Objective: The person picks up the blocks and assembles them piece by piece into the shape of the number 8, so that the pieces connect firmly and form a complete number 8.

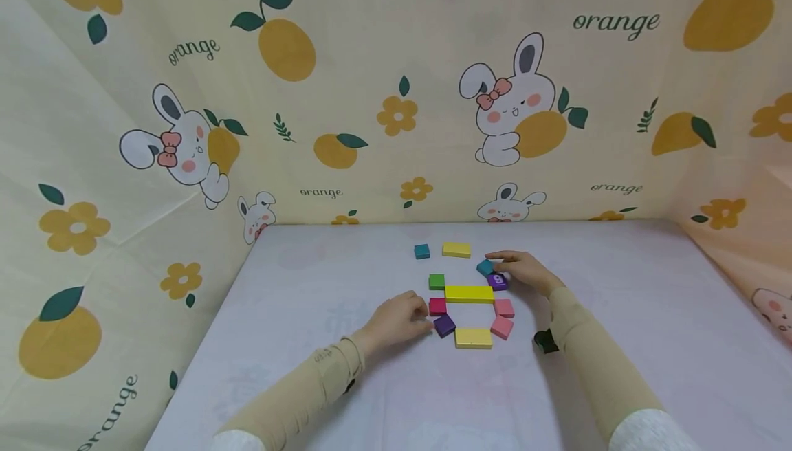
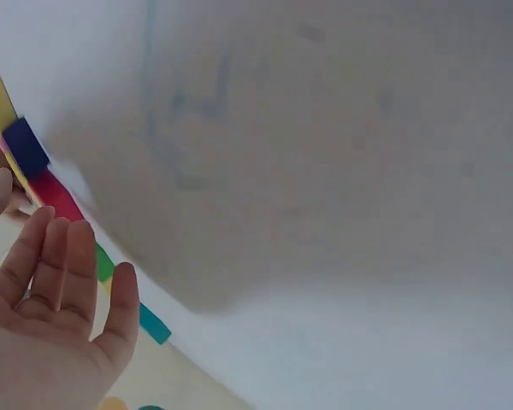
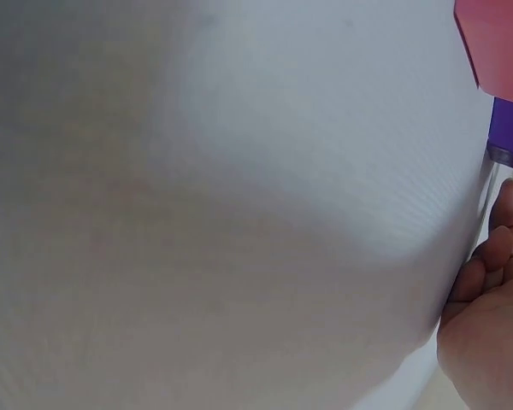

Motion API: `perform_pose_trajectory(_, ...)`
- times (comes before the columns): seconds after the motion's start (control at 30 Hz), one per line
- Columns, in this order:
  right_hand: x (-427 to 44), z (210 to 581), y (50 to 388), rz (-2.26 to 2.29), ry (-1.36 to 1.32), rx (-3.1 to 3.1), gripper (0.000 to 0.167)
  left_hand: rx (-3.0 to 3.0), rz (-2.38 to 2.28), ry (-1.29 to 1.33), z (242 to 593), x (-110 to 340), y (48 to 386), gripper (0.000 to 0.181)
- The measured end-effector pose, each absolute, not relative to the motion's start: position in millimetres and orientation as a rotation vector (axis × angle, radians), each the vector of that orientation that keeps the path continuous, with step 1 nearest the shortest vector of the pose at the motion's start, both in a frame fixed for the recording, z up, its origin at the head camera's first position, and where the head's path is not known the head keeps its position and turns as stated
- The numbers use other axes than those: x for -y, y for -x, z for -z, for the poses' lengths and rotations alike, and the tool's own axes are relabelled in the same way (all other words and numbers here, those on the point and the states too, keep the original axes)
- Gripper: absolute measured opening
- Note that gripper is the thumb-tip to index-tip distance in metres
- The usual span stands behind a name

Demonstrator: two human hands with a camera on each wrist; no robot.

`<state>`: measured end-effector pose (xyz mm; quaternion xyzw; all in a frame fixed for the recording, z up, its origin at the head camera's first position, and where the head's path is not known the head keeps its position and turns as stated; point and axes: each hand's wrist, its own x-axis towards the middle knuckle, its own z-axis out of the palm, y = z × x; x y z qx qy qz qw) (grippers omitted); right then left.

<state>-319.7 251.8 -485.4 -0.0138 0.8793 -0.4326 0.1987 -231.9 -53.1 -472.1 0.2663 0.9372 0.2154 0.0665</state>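
Coloured blocks form a ring on the table. In the head view my left hand (image 1: 399,319) is beside the crimson block (image 1: 437,306) and the dark purple block (image 1: 444,326), its fingers loosely bent. The left wrist view shows these fingers spread, with nothing held. My right hand (image 1: 526,270) is at the far right of the ring, forefinger and thumb around a tilted teal block (image 1: 485,267). That block touches or nearly touches a purple block marked 9 (image 1: 498,281). The teal block cannot be made out in the right wrist view.
A long yellow block (image 1: 469,293) crosses the ring, with a green block (image 1: 436,282) at its left end. Pink blocks (image 1: 504,308) line the right side; a yellow block (image 1: 473,338) lies nearest. Farther back are another teal block (image 1: 422,251) and a yellow block (image 1: 456,250).
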Motion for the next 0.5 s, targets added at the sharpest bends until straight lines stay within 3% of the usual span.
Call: perform_pose_trajectory(0.5,-253.9,488.9,319.9,1.202,0.057,-2.47,0.045,-2.81,-0.92,-0.544,460.2,48.8,270.2,0.019)
